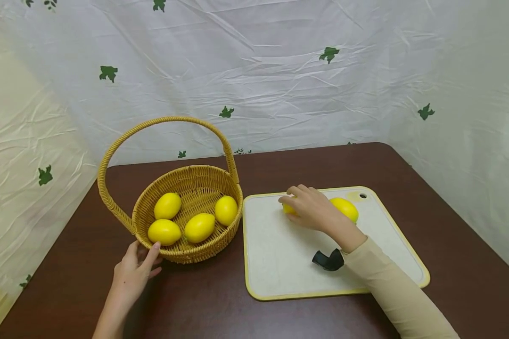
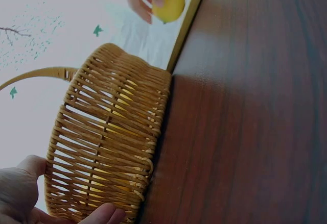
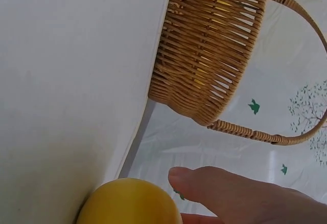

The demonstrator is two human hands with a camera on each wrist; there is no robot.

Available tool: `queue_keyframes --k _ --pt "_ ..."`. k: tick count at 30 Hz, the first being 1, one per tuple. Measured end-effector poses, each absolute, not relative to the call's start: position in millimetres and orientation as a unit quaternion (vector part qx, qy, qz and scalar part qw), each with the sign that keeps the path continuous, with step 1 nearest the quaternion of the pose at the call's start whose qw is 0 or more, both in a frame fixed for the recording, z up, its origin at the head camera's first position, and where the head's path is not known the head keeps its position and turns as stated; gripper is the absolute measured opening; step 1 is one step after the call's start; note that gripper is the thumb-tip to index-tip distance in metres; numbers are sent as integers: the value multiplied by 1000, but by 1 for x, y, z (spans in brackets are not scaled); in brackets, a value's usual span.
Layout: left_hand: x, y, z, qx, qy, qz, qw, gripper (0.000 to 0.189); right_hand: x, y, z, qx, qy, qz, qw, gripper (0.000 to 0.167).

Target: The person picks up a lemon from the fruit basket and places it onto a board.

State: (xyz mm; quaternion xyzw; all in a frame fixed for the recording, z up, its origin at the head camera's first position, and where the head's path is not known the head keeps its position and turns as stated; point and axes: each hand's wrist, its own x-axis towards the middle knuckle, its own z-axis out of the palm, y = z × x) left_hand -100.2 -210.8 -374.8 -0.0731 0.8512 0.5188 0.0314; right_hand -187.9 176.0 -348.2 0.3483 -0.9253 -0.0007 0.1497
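A yellow wicker basket (image 1: pixel 186 256) with a tall handle stands on the left, with several lemons (image 1: pixel 200 228) inside. My left hand (image 1: pixel 131 273) holds its near left edge, thumb over the rim and fingers along the outer wall. To the right, my right hand (image 1: pixel 309 207) reaches over a lemon (image 1: pixel 289 207) on the white cutting board (image 1: pixel 280 263). That lemon (image 2: pixel 171 4) is partly covered by the fingers in the left wrist view. In the right wrist view the thumb (image 3: pixel 204 180) stands apart from a lemon (image 3: pixel 130 203). Another lemon (image 1: pixel 345 209) lies behind the right wrist.
The board has a yellow edge and a hole at its far right corner, and lies just right of the basket. A black curved piece (image 1: pixel 328 260) shows beside the right cuff. White cloth (image 1: pixel 271 94) with green leaf prints hangs behind the dark brown table (image 1: pixel 203 301).
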Motion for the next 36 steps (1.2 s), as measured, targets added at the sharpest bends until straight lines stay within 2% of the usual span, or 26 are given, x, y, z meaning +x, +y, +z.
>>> queue_keyframes --k 8,20,36 --pt "-100 -210 -374 -75 851 519 38 78 -184 160 -331 392 -902 52 171 29" --pt "-98 -208 -371 -85 843 530 35 77 -181 88 -286 449 -878 87 138 30" --pt "-96 -207 -367 -99 847 522 27 73 -198 -21 -264 490 -870 46 27 37"
